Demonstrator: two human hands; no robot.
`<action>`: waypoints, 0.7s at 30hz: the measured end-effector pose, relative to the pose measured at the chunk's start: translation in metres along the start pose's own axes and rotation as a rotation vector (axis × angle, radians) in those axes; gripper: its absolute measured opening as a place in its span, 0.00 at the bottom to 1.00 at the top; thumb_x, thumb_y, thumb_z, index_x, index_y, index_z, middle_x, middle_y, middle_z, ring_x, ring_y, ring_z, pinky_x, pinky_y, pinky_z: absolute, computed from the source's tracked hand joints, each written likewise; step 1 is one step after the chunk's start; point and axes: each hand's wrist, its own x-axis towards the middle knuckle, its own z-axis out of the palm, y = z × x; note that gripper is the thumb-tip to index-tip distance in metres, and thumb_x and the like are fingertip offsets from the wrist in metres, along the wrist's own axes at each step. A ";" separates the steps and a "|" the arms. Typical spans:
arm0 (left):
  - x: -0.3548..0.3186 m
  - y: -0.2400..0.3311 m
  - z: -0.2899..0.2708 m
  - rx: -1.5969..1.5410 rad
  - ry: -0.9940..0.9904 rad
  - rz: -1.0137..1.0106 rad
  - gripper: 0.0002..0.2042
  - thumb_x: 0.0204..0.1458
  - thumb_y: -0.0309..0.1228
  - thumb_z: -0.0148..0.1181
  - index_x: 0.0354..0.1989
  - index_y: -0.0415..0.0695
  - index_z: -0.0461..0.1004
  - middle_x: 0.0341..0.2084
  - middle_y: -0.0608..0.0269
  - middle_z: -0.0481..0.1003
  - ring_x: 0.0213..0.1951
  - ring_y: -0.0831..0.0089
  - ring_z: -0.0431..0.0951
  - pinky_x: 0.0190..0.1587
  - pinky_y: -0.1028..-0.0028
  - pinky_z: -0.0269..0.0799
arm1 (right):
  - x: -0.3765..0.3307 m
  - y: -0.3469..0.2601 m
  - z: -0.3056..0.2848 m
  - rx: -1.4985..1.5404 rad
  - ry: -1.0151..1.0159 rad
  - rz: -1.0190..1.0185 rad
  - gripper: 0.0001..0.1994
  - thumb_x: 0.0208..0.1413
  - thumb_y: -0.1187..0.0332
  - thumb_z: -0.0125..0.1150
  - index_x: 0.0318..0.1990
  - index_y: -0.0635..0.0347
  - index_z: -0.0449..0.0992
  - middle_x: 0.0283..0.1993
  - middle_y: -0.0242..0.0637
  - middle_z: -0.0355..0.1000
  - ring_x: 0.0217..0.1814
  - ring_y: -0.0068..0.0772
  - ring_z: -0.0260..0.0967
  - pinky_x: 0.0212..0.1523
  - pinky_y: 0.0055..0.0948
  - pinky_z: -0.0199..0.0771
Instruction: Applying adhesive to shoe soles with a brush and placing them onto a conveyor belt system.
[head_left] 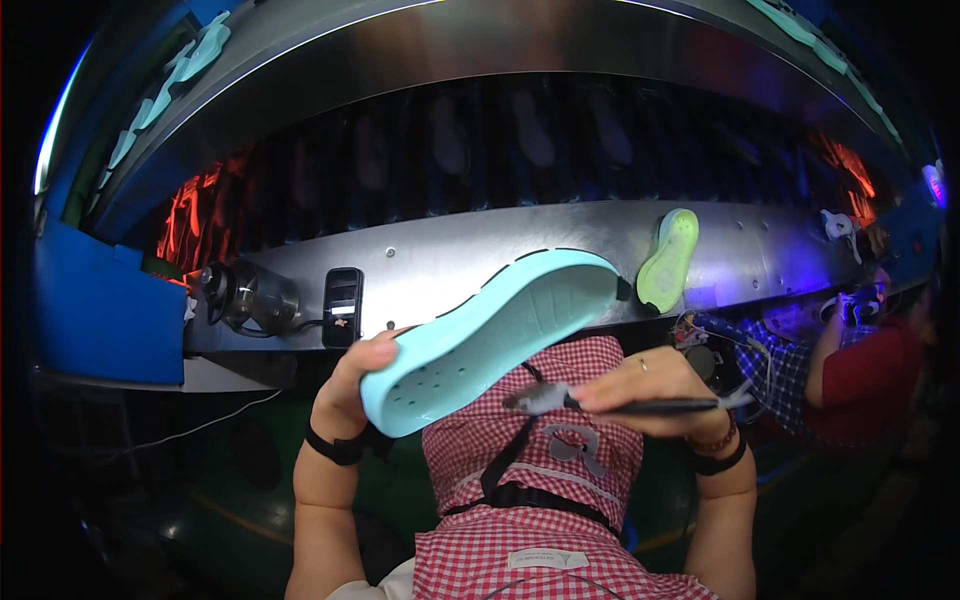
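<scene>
My left hand (345,390) grips one end of a turquoise shoe sole (500,325), holding it tilted in front of me. Its hollow inner side faces me, with small holes dotted near the held end. A brush (536,400) with a black handle is in my right hand (655,388), fingers closed around it. The pale bristles point left, just below the sole; I cannot tell whether they touch it. A yellow-green sole (670,262) lies on the metal ledge (430,285) beyond, to the right of the turquoise one.
A dark glass pot (250,297) and a black phone-like object (343,305) stand left on the ledge. Behind is a dark machine opening (480,140) with sole shapes inside and orange glows at both ends. More turquoise soles (205,50) sit at the upper left. A co-worker's red sleeve (865,375) shows at right.
</scene>
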 end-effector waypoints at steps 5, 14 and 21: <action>0.027 -0.040 -0.016 -0.724 -0.020 0.335 0.37 0.51 0.60 0.34 0.58 0.40 0.57 0.54 0.48 0.61 0.56 0.50 0.61 0.59 0.53 0.54 | 0.007 -0.038 0.016 -0.024 0.160 -0.065 0.12 0.36 0.77 0.67 0.33 0.58 0.78 0.34 0.35 0.76 0.36 0.27 0.69 0.36 0.23 0.69; 0.072 -0.076 0.024 -0.521 0.123 0.225 0.42 0.48 0.67 0.19 0.55 0.43 0.58 0.45 0.46 0.68 0.49 0.54 0.68 0.52 0.55 0.63 | 0.029 0.034 0.053 0.057 0.427 0.279 0.09 0.39 0.75 0.64 0.32 0.62 0.77 0.29 0.35 0.70 0.29 0.24 0.67 0.30 0.23 0.66; 0.064 -0.067 0.002 -0.435 0.183 0.415 0.43 0.45 0.69 0.24 0.48 0.39 0.64 0.42 0.51 0.69 0.44 0.56 0.71 0.50 0.54 0.64 | 0.008 0.009 0.066 -0.192 0.115 -0.081 0.10 0.34 0.75 0.64 0.29 0.60 0.77 0.22 0.35 0.71 0.25 0.34 0.68 0.28 0.27 0.68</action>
